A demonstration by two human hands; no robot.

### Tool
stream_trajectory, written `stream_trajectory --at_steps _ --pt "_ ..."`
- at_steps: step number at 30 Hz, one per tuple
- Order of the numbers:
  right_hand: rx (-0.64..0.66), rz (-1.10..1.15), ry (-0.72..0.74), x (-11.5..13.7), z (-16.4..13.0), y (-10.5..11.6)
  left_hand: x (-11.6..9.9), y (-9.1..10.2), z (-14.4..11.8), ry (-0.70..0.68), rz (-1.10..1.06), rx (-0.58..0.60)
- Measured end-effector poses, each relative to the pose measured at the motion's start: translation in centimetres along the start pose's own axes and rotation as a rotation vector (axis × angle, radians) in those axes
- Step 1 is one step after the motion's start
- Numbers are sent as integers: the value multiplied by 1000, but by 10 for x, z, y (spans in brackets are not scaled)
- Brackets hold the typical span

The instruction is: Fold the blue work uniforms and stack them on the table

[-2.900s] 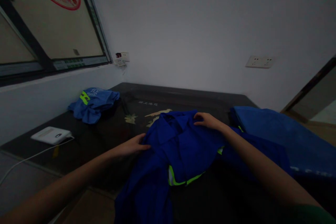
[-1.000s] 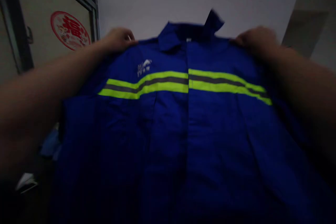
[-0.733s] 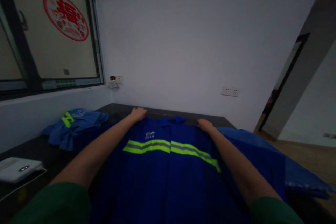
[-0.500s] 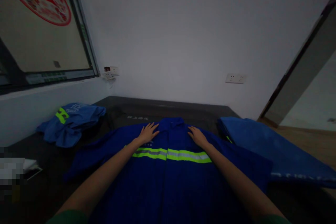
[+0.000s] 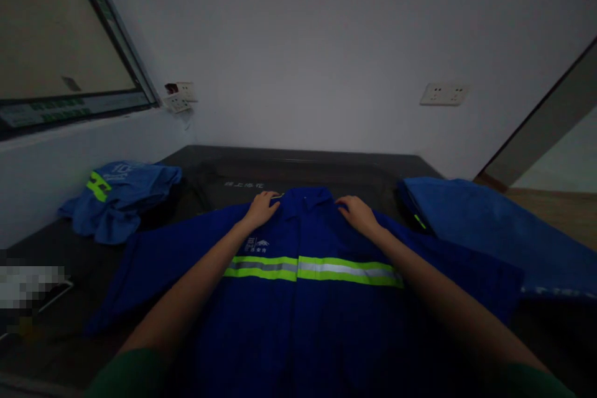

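Dark table (image 5: 326, 165) carries blue jacket (image 5: 303, 311) under both hands; crumpled blue garment (image 5: 116, 196) far left, folded blue cloth (image 5: 489, 230) right

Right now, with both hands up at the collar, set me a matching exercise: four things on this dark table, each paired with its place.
Things:
1. dark blue jacket with yellow-green reflective stripe
2. crumpled lighter blue garment
3. flat blue cloth
4. left hand

Places:
A. far left of the dark table
B. left of the collar
C. right edge
D. spread flat in the middle

Pairs: 1-D, 2-A, 3-C, 4-B
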State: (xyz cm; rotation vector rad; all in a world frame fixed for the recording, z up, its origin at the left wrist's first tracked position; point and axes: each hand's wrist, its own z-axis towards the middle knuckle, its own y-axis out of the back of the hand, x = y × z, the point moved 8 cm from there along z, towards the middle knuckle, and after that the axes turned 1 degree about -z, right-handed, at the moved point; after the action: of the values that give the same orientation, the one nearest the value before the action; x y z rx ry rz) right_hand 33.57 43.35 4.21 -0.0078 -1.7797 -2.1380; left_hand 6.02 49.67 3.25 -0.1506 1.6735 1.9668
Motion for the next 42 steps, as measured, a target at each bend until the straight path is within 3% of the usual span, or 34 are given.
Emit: stream_trajectory --at_steps 3,6,9,12,16,21,27,30,34,38,42 --pt "-13 -15 49 30 35 2 -18 -18 38 -31 -42 -23" --pt "26 -60 26 49 56 -12 -27 -42 54 -21 -38 -29" --pt "28 -68 2 47 64 -21 -28 -58 54 -36 -25 -30" --pt "-4 -12 -24 30 60 -19 -23 -64 52 -30 2 -19" --pt "-45 21 58 16 41 -14 -21 -64 54 -28 28 -6" --pt "63 -31 302 25 3 -20 -23 -63 53 -25 6 -20" --pt "94 -24 314 24 -16 -24 -18 -60 58 6 -137 -56" --pt "53 67 265 21 0 -16 -10 -55 66 38 -244 -51" --pt "-40 141 177 18 45 -3 3 -46 71 39 -243 21" --pt "111 24 324 30 79 -16 14 -38 72 38 -211 95" --pt "242 -58 417 25 91 -27 15 -41 70 6 -224 160"
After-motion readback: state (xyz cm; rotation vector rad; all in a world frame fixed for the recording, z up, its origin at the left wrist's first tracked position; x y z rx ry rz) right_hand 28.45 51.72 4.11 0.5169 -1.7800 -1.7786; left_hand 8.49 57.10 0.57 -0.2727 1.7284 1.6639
